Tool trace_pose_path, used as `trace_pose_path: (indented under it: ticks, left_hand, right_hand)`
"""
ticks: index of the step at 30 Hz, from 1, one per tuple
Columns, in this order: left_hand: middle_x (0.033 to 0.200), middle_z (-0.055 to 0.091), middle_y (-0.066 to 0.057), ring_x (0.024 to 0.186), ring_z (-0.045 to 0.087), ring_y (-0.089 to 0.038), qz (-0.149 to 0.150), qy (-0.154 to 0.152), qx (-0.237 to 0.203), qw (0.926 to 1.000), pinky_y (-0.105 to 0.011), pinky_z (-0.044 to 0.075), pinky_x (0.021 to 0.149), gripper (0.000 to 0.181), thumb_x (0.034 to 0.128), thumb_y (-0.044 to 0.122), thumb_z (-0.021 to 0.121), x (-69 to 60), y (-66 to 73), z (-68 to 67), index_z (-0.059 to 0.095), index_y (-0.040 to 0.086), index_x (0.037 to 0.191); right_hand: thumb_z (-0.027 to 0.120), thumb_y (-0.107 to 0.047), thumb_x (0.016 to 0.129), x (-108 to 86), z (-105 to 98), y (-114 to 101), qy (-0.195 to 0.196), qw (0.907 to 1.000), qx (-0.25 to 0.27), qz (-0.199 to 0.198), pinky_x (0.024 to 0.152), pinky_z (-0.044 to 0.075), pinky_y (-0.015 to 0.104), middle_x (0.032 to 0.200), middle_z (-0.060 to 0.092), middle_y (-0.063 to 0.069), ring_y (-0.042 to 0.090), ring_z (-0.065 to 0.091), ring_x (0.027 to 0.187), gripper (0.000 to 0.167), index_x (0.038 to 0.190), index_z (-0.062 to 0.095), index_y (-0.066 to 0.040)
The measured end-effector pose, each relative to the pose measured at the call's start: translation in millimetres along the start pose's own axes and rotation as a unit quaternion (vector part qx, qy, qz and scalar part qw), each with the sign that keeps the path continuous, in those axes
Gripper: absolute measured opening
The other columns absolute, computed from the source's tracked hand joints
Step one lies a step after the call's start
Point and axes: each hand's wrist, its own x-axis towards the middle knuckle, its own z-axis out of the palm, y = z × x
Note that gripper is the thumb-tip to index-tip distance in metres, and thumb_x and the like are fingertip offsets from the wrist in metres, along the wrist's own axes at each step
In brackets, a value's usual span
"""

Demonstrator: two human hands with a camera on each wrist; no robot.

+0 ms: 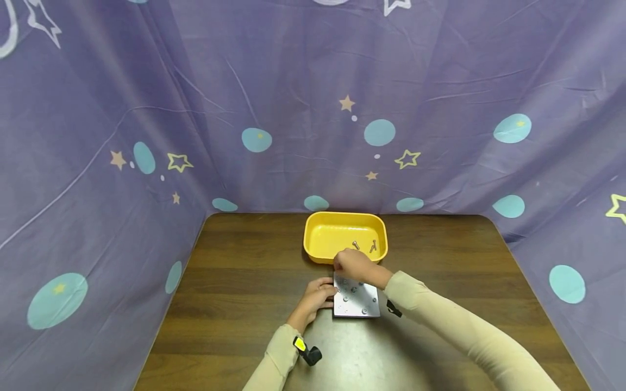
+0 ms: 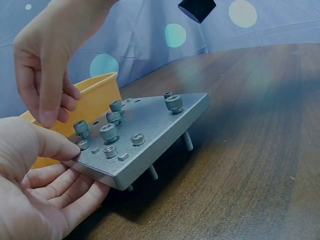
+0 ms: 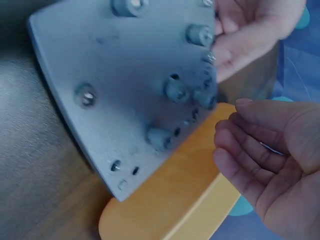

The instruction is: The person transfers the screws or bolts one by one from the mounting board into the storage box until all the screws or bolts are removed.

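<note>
My left hand [image 1: 315, 298] grips the left edge of a silver metal plate [image 1: 354, 304], thumb on top and fingers underneath. In the left wrist view, several socket head screws [image 2: 108, 132] stand in the plate. Some threaded shanks [image 2: 187, 141] stick out below it, and that side shows a gap above the table. My right hand [image 1: 356, 264] hovers over the plate's far left corner, by the tray's near rim. Its fingers [image 3: 247, 150] bend loosely in the right wrist view, and no screw shows between them. Bare holes [image 3: 116, 165] show near one corner of the plate.
A yellow tray [image 1: 309, 239] stands just beyond the plate at the back of the brown wooden table [image 1: 235, 304]. Loose screws [image 1: 374, 245] lie in its right side. A purple patterned curtain [image 1: 313, 108] encloses the table's back and sides.
</note>
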Motion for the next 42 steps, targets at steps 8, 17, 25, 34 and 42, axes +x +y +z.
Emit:
trace_pose_path:
  ticks: [8,17,25,34,42]
  left_hand:
    - [0.118,0.068,-0.018,0.094,0.063,-0.016,0.003,0.005,0.001,1.0,-0.033,0.061,0.076,0.049,0.0931,0.01,0.066,0.2,-0.5,0.2,0.052,-0.008,0.137]
    - [0.119,0.068,-0.018,0.095,0.063,-0.017,0.009,0.005,0.005,0.9999,-0.033,0.061,0.076,0.049,0.0939,0.011,0.065,-0.4,0.0,-0.3,0.053,-0.007,0.137]
    - [0.118,0.069,-0.018,0.094,0.064,-0.016,0.012,0.002,0.008,0.9999,-0.034,0.061,0.077,0.048,0.0939,0.011,0.065,-0.4,-0.2,0.1,0.054,-0.007,0.137]
    - [0.117,0.069,-0.015,0.095,0.064,-0.015,0.002,0.0,0.012,0.9999,-0.032,0.06,0.077,0.048,0.0934,0.012,0.066,0.5,-0.2,-0.5,0.055,-0.005,0.137]
    - [0.116,0.07,-0.017,0.092,0.064,-0.015,0.005,0.0,0.008,0.9999,-0.032,0.061,0.076,0.045,0.0933,0.01,0.065,0.1,-1.1,0.9,0.055,-0.007,0.134]
  right_hand:
    - [0.077,-0.015,0.09,-5.3,20.6,2.4,0.018,0.9988,-0.033,0.032,0.048,0.024,0.021,0.054,0.038,-0.008,0.007,0.032,0.052,0.045,0.058,0.045,-0.017]
    - [0.077,-0.011,0.089,-3.7,26.5,8.8,0.03,0.9992,-0.013,0.024,0.047,0.02,0.02,0.052,0.031,-0.009,0.005,0.028,0.049,0.051,0.056,0.039,-0.019]
    - [0.076,-0.004,0.086,-3.6,21.1,11.8,0.013,0.9999,0.003,-0.002,0.051,0.032,0.021,0.057,0.05,-0.006,0.007,0.039,0.055,0.034,0.061,0.056,-0.013]
    - [0.076,-0.001,0.088,-5.9,17.2,17.6,-0.011,0.9992,0.009,-0.039,0.066,0.053,0.025,0.079,0.071,0.0,0.008,0.058,0.07,0.011,0.081,0.073,-0.009]
    - [0.083,-0.02,0.085,-9.7,21.5,29.9,0.023,0.9989,0.002,-0.041,0.056,0.044,0.019,0.069,0.066,-0.006,0.002,0.048,0.06,0.018,0.074,0.072,-0.012]
